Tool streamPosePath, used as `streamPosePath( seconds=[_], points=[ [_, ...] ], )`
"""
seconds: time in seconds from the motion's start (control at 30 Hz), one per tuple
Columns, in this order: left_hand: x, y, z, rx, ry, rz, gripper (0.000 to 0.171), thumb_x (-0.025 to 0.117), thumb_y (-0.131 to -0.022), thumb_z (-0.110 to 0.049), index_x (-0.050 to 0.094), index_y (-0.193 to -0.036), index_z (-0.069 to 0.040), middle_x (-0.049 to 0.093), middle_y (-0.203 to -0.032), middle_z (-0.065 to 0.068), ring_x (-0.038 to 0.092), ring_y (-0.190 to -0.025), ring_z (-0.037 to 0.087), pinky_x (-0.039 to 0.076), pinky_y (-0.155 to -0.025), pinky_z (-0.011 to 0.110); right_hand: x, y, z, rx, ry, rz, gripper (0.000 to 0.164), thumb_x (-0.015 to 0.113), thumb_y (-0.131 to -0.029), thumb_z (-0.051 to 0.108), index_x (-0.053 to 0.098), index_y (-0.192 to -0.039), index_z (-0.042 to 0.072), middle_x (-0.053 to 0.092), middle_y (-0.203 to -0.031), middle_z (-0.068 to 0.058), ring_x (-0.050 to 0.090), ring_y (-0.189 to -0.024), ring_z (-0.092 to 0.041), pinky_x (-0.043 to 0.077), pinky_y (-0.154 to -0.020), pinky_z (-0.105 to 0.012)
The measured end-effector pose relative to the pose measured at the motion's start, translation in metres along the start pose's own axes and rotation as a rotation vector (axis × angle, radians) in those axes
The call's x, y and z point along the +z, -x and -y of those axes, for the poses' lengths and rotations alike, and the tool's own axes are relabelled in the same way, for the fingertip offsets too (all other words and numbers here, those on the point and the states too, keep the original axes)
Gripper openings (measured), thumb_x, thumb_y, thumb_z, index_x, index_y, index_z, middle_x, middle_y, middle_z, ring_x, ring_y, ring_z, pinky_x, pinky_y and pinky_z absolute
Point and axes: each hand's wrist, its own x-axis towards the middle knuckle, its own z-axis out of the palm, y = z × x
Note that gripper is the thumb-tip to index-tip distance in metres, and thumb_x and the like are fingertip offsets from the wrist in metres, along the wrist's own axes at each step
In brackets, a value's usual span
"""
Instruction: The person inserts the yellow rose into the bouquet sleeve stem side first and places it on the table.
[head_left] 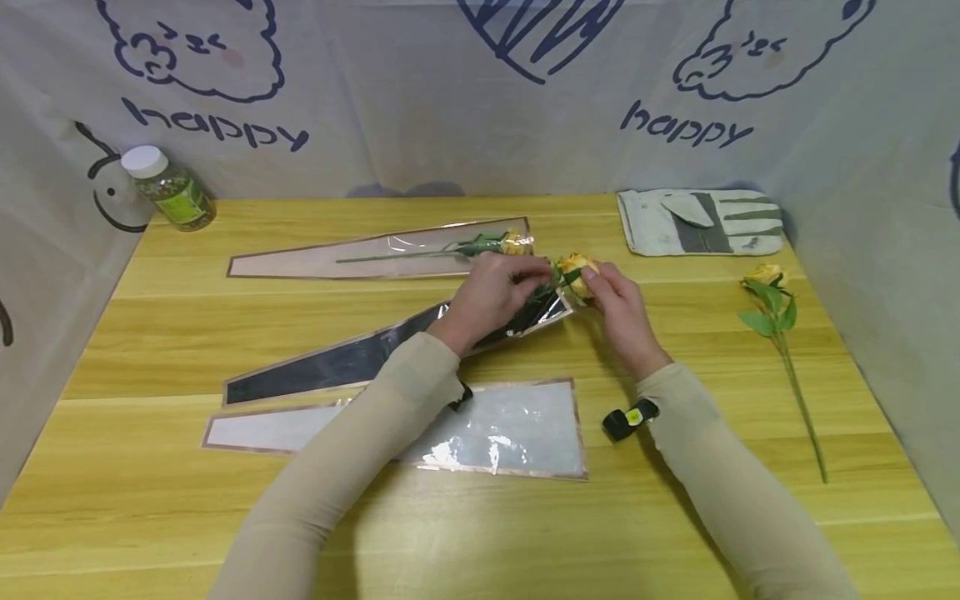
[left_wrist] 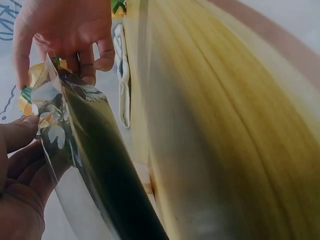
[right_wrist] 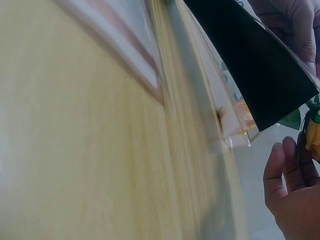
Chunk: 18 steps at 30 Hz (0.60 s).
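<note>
A yellow artificial rose (head_left: 576,265) with green leaves has its head at the wide mouth of a black flower sleeve (head_left: 330,367) with a clear front. My right hand (head_left: 618,312) holds the rose by its bloom. With thumb and fingers my left hand (head_left: 495,292) pinches the sleeve near its mouth; in the left wrist view the clear film (left_wrist: 57,130) bulges there with leaves behind it. The sleeve's wide end is raised off the table in the right wrist view, black back (right_wrist: 255,65) showing. How far the stem reaches inside is hidden.
Behind lies a pink sleeve (head_left: 300,263) with another yellow rose (head_left: 480,244) in it. A white sleeve (head_left: 517,425) lies in front, under my left forearm. One loose rose (head_left: 783,350) is at the right. Folded gloves (head_left: 701,222) and a lidded jar (head_left: 176,192) stand at the back.
</note>
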Motion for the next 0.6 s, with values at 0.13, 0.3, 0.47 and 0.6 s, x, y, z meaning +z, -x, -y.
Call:
streamPosePath(
  seconds=[0.13, 0.3, 0.47, 0.6],
  points=[
    [0.0009, -0.001, 0.0018, 0.038, -0.003, -0.038, 0.015, 0.069, -0.092, -0.004, 0.076, -0.105, -0.001, 0.072, -0.104, 0.012, 0.07, -0.094, 0.018, 0.052, -0.079, 0.019, -0.0013, 0.0004, -0.0002, -0.021, 0.015, 0.004, 0.04, 0.052, -0.104, 0.018, 0.051, -0.135, -0.008, 0.055, -0.112, -0.006, 0.053, -0.1, -0.015, 0.047, -0.085, -0.025],
    [0.0006, -0.0015, 0.0021, 0.056, 0.013, -0.059, 0.014, 0.069, -0.092, -0.005, 0.076, -0.103, 0.0, 0.072, -0.103, 0.012, 0.069, -0.096, 0.019, 0.052, -0.08, 0.02, -0.0022, 0.0004, -0.0013, -0.05, 0.011, 0.005, 0.032, 0.061, -0.098, 0.01, 0.055, -0.123, -0.008, 0.058, -0.114, -0.011, 0.057, -0.103, -0.022, 0.049, -0.086, -0.025],
    [-0.0003, -0.0005, 0.0031, 0.049, 0.024, -0.064, 0.015, 0.07, -0.092, -0.004, 0.076, -0.104, 0.0, 0.072, -0.104, 0.013, 0.069, -0.096, 0.02, 0.052, -0.08, 0.02, -0.0046, 0.0004, -0.0028, -0.059, 0.065, -0.01, 0.031, 0.066, -0.095, 0.007, 0.06, -0.122, -0.008, 0.061, -0.116, -0.008, 0.056, -0.108, -0.02, 0.048, -0.087, -0.024],
    [0.0002, -0.0002, 0.005, 0.052, 0.03, -0.073, 0.015, 0.07, -0.091, -0.003, 0.076, -0.104, 0.001, 0.072, -0.104, 0.013, 0.069, -0.096, 0.02, 0.052, -0.08, 0.02, -0.0056, -0.0006, -0.003, -0.058, 0.079, -0.008, 0.031, 0.068, -0.092, 0.003, 0.061, -0.121, -0.009, 0.063, -0.114, -0.006, 0.057, -0.107, -0.018, 0.047, -0.088, -0.024]
  ],
)
